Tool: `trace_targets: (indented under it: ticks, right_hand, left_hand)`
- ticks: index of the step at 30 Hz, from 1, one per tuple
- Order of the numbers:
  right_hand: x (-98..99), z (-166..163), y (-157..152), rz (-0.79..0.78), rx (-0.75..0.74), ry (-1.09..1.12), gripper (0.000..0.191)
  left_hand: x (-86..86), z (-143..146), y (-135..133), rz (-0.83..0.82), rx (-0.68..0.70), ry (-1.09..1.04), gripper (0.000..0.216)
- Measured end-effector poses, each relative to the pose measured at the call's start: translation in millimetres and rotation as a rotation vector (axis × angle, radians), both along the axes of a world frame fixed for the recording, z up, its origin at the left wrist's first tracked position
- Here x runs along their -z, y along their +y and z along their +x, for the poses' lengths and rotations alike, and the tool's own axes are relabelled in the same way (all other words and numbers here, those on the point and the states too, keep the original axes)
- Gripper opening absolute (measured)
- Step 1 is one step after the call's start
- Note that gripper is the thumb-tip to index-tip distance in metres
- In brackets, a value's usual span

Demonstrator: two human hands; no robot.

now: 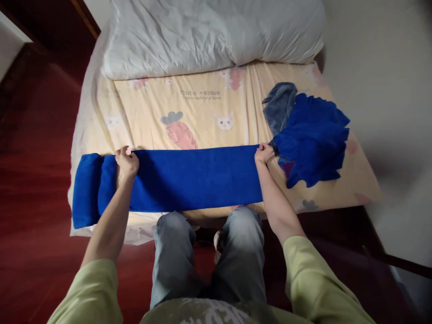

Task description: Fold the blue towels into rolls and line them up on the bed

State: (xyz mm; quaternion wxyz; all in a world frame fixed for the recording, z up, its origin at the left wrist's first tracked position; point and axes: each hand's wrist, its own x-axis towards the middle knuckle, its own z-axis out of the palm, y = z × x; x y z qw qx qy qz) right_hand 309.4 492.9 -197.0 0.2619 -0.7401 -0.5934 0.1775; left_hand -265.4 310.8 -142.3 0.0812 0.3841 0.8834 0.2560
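A long blue towel (195, 180) lies flat across the near side of the bed, folded into a strip. My left hand (127, 161) pinches its far left corner with fingers closed. At the far right corner, my right hand (264, 153) is closed on the same towel. Two folded or rolled blue towels (86, 191) sit side by side just left of my left hand, one partly behind my forearm. Beyond my right hand is a crumpled heap of blue cloths (313, 139), with a grey-blue cloth (280, 105) against its far left side.
The bed has a yellow sheet (205, 121) printed with rabbits and carrots. A bulky grey-white quilt (216, 36) lies across its far part. On the right stands a pale wall (384, 90). Dark red floor (37, 180) runs along the left.
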Motion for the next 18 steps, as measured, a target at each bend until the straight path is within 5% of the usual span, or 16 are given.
trace_targets:
  ticks: [2,5,7,9,14,18]
  right_hand:
    - [-5.1,-31,-23,0.072,0.077,-0.071,0.058]
    - [-8.2,-88,-69,0.064,-0.238,-0.171,0.064]
    - [-6.0,-117,-95,0.007,-0.483,-0.234,0.064]
    - [-1.3,-126,-106,-0.044,-0.540,-0.259,0.069]
    - [10.7,-77,-70,-0.084,-0.208,-0.212,0.078]
    - [16.9,-37,-37,-0.108,-0.136,-0.274,0.079]
  left_hand:
    - [4.3,33,-10,0.042,0.134,0.108,0.064]
    - [15.8,81,-25,-0.082,0.413,0.111,0.067]
    - [24.5,99,-31,-0.136,0.466,0.113,0.071]
    - [31.4,100,-32,-0.135,0.407,0.126,0.077]
    - [37.7,68,-24,-0.102,0.257,0.093,0.093]
    - [41.8,52,-16,-0.106,0.211,0.095,0.098]
